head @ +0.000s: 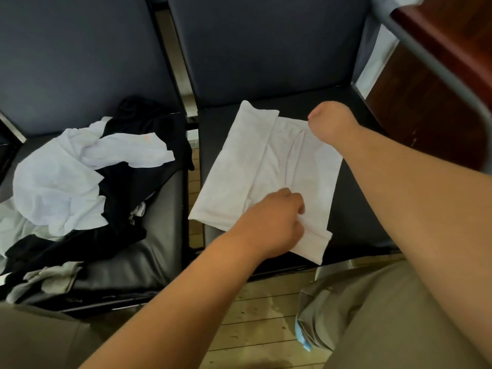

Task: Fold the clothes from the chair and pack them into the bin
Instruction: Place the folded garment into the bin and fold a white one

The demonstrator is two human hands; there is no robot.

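Black padded chair seat [149, 262], left side: it carries a loose unfolded heap of white, black and grey clothes [61, 187], crumpled and overlapping, with grey pieces hanging over the near edge. A narrow gap separates it from the second black padded seat [354, 209] to the right. On that seat lies a white fabric garment [239, 177], flat and partly folded lengthwise, its left panel turned in over the middle. My left hand [274, 225] rests on the garment's near end, fingers curled and pinching a fold of the cloth. My right hand [328, 123] sits at the garment's far right corner, touching it; the fingers are tucked under and hidden, so I cannot tell whether they grip. A dark red-brown wooden cabinet [439, 89] stands at far right.
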